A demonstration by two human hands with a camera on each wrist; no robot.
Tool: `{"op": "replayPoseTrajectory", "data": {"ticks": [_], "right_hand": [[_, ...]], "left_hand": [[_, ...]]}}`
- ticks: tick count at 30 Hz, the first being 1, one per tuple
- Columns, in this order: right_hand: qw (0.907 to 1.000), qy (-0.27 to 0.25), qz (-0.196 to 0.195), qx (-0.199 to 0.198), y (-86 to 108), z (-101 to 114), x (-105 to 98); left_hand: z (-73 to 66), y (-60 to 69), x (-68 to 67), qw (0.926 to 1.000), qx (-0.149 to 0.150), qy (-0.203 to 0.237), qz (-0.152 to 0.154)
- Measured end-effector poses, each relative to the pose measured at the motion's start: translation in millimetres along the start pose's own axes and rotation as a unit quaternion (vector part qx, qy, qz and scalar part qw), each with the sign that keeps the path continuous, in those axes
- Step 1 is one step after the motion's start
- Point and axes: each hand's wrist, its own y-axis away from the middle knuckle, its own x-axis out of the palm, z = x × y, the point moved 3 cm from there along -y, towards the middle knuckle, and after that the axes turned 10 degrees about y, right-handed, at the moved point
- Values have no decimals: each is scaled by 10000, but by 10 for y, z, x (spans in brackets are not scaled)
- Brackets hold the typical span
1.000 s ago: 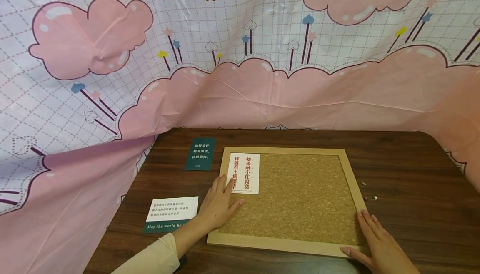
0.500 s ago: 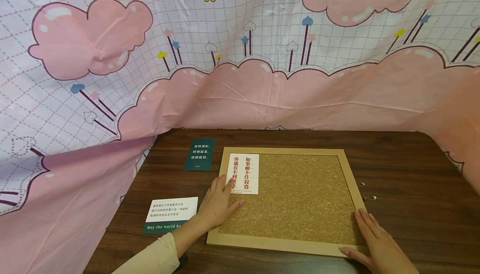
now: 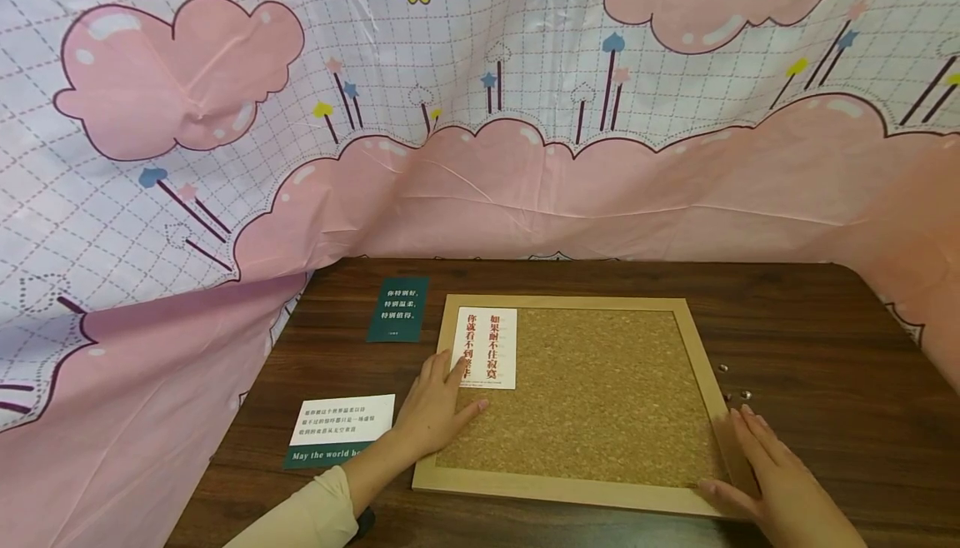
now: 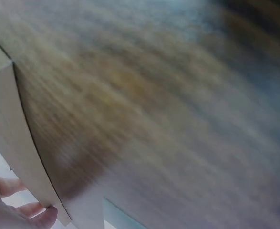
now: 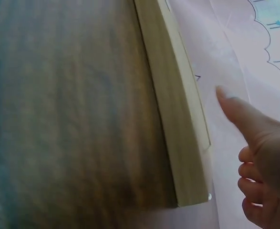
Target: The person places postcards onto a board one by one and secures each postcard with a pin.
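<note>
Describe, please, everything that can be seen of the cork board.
The cork board is rectangular, with speckled tan cork inside a pale frame that looks like wood. It lies flat on the dark brown table. A white card with red characters lies in its far left corner. The left hand rests on its left side, thumb over the cork. The right hand is by its near right corner, apparently without touching.

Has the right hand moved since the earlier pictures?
Yes. Judged against the corkboard, the right hand has shifted rightward, slightly nearer the small metal pieces.
</note>
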Motion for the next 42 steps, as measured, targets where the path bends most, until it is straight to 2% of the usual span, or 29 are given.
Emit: {"op": "replayPoseTrajectory", "data": {"ticks": [6,12,15,19,22,28,34,37,42], "right_hand": [[9992,-87,158,358,-60,-38,-157],[9965,-19,-70,837,-127,-168,-343],[9926,-276,-155,1172,-153,-283,-443],[9858,-510,-536,1510,-199,-458,-573],[9831,-469,-643,1647,-233,-570,-610],[9863,-281,-621,1504,-291,-668,-569],[9913,-57,-821,1026,-394,-681,-463],[9935,-83,-790,810,-464,-675,-408],[9942,-227,-739,751,-554,-686,-339]], "left_hand": [[-1,-4,5,10000,62,-31,-41],[-8,2,-2,10000,22,-4,-21],[-1,8,-9,10000,10,-30,-14],[-8,6,-15,10000,23,17,-12],[-19,6,-17,10000,14,7,12],[-24,0,-21,10000,8,-37,20],[-11,0,-11,9999,-65,-18,80],[-7,6,-9,9999,-98,23,103],[-3,10,-14,9999,-72,64,124]]}}
